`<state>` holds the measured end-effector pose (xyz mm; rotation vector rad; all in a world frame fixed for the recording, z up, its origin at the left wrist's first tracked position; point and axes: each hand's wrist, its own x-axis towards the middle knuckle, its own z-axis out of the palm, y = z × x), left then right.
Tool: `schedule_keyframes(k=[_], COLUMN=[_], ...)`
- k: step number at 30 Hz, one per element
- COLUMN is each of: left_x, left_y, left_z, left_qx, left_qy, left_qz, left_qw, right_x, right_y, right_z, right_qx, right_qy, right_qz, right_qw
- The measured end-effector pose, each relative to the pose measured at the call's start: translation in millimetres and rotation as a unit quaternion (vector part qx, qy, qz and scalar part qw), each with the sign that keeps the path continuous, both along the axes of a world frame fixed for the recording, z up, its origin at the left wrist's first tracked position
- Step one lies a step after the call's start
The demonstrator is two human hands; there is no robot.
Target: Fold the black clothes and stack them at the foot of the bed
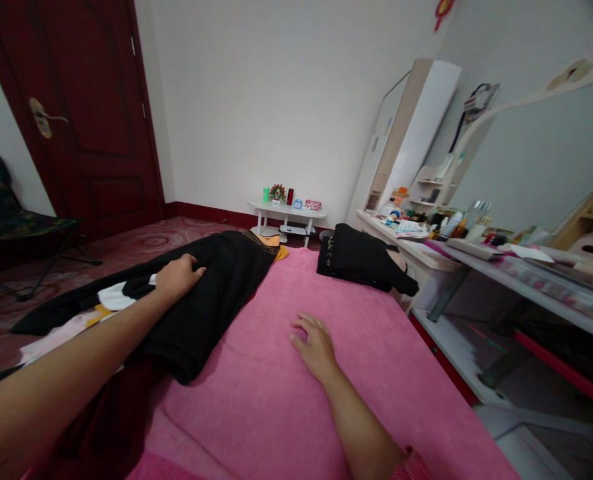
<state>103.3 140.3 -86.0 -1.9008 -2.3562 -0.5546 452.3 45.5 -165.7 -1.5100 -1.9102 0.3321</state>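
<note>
Standing left of the pink cover: a folding chair, with a dark red door behind it.
Pale cloths: a white cloth and a pale pink cloth lie loose, beyond the cover's left side, partly hidden by black fabric. They look unfolded.
Dark red cloth: it lies at the cover's near left, partly under the black fabric, its full shape hidden.
Black garment: you have it along the cover's left edge, part on the pink surface and part trailing off to the left. A gold-patterned band marks its far end. It looks only partly arranged, with uneven layers.
Left hand: it rests on top of the black garment, at the cover's left; you cannot tell from here whether the fingers pinch any fabric.
Right hand: it is over the middle of the cover, palm down, fingers loosely bent and apart, gripping nothing. Whether it touches the cover is unclear.
Black stack: at the cover's far right, several dark pieces look already folded and piled, with one bit jutting off the right side.
Dressing table: it stands right of the cover, crowded with small bottles.
</note>
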Motion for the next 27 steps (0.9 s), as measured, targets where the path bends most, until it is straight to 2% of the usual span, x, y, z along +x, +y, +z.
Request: schedule_keyframes(k=[3, 5, 7, 9, 10, 11, 12, 13, 14, 15, 17, 19, 21, 22, 24, 27], left_x=[10, 26, 54, 94, 117, 140, 164, 185, 205, 221, 242, 250, 252, 252, 250, 242], left_y=[2, 4, 3, -8, -17, -29, -43, -58, -74, -90, -117, -135, -146, -149, -153, -149], left_z=[20.6, 51.4, 93.5, 135.0, 150.2, 158.9, 159.7, 151.8, 135.6, 112.3, 53.8, -3.3, -42.6, -53.8, -60.7, -44.8], left_qx=[-0.027, -0.009, 0.036, 0.122, 0.149, 0.173, 0.188, 0.191, 0.167, 0.126, 0.006, -0.067, -0.061, -0.054, -0.048, -0.065], left_qy=[0.035, 0.044, 0.042, 0.006, -0.01, -0.027, -0.039, -0.052, -0.06, -0.069, -0.065, -0.044, -0.06, -0.072, -0.093, -0.103], left_qz=[0.001, -0.003, -0.006, -0.057, -0.107, -0.166, -0.234, -0.293, -0.346, -0.397, -0.483, -0.526, -0.506, -0.495, -0.486, -0.516], left_qw=[0.999, 0.999, 0.998, 0.991, 0.983, 0.97, 0.953, 0.936, 0.921, 0.906, 0.873, 0.847, 0.859, 0.864, 0.868, 0.848], right_x=[1, 1, 1, 1, 3, 5, 8, 14, 21, 31, 53, 75, 88, 89, 83, 61], right_y=[-1, 1, 4, 8, 10, 12, 13, 13, 14, 14, 16, 19, 23, 25, 26, 23], right_z=[-0.3, -2.2, -4.9, -6.8, -7.1, -6.6, -5.6, -4.2, -2.6, -1.1, 0.9, 1.2, 0.6, 0.1, -0.7, -0.8], right_qx=[0.004, 0.005, 0.013, 0.034, 0.049, 0.063, 0.075, 0.084, 0.089, 0.09, 0.066, 0.023, -0.012, -0.02, -0.03, -0.036], right_qy=[0.006, 0.022, 0.078, 0.183, 0.24, 0.293, 0.338, 0.378, 0.415, 0.453, 0.533, 0.595, 0.625, 0.624, 0.58, 0.438], right_qz=[-0.001, 0.0, 0.0, -0.011, -0.025, -0.044, -0.066, -0.088, -0.107, -0.122, -0.145, -0.164, -0.169, -0.163, -0.131, -0.044], right_qw=[1.0, 1.0, 0.997, 0.983, 0.969, 0.953, 0.936, 0.918, 0.899, 0.879, 0.831, 0.787, 0.762, 0.764, 0.803, 0.897])
